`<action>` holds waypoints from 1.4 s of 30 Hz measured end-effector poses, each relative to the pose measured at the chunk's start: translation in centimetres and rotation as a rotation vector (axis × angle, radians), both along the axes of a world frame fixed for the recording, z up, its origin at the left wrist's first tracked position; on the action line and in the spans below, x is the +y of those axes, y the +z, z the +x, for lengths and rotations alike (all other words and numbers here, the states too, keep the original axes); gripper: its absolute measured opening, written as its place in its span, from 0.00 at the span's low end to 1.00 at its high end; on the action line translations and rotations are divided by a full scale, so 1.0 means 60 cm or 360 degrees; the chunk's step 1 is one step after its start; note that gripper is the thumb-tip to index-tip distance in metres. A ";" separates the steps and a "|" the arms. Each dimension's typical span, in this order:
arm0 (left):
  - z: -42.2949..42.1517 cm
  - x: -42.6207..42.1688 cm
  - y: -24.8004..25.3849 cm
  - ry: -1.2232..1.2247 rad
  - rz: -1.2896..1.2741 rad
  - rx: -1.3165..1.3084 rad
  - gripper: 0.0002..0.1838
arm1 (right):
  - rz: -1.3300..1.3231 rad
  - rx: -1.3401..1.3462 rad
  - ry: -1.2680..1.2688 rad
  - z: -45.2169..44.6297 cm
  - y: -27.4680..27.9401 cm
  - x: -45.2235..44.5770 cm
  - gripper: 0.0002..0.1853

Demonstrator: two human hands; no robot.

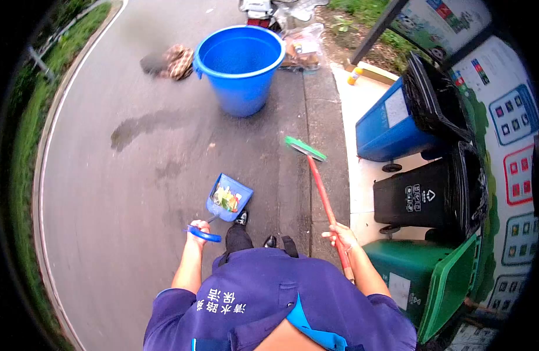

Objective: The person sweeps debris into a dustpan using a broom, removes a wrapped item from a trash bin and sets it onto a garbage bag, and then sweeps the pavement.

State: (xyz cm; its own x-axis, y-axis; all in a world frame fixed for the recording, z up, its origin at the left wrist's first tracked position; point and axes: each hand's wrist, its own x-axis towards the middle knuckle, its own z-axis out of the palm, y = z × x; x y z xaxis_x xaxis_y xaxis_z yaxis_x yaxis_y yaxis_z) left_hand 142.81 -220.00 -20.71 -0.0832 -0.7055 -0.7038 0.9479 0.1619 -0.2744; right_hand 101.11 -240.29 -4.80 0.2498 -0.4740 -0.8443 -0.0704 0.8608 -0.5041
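My left hand is closed on the handle of a blue dustpan, which holds some yellow, green and whitish litter. The pan hangs just in front of my feet. On the right, my right hand grips the red pole of a broom. Its green head is near the edge of the paving, and the pole's lower end reaches back beside my torso. Ahead of me stands a large round blue bin, its open top showing a blue inside.
Three wheeled bins line the right side: blue, black and green. A person's patterned garment or bundle lies left of the round bin. Clear plastic bags sit behind it, with a yellow bottle nearby.
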 end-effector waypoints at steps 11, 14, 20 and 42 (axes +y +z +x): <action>0.128 -0.432 0.014 -0.0763 -0.0158 -0.0013 0.10 | 0.0071 0.0339 -0.1039 -0.035 -0.019 -0.007 0.11; 0.108 -0.573 0.022 -0.0939 -0.0345 0.0043 0.09 | 0.0301 0.0357 -0.1274 -0.070 -0.048 0.006 0.09; -0.020 -0.780 0.045 -0.1080 -0.0378 -0.0008 0.11 | 0.0345 0.0823 -0.1177 -0.067 -0.051 0.018 0.02; -0.387 -1.189 0.076 -0.1851 -0.0198 0.0282 0.10 | 0.0317 0.0742 -0.0410 -0.419 -0.028 -0.379 0.05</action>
State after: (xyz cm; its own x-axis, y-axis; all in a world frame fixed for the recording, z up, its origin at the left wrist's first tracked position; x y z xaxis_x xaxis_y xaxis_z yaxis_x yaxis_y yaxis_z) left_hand 119.59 -291.37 -16.17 -0.8101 -0.2042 -0.5495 0.4549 -0.8102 -0.3696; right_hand 75.96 -263.02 -6.47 -0.2736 -0.2905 -0.9169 -0.0221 0.9549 -0.2960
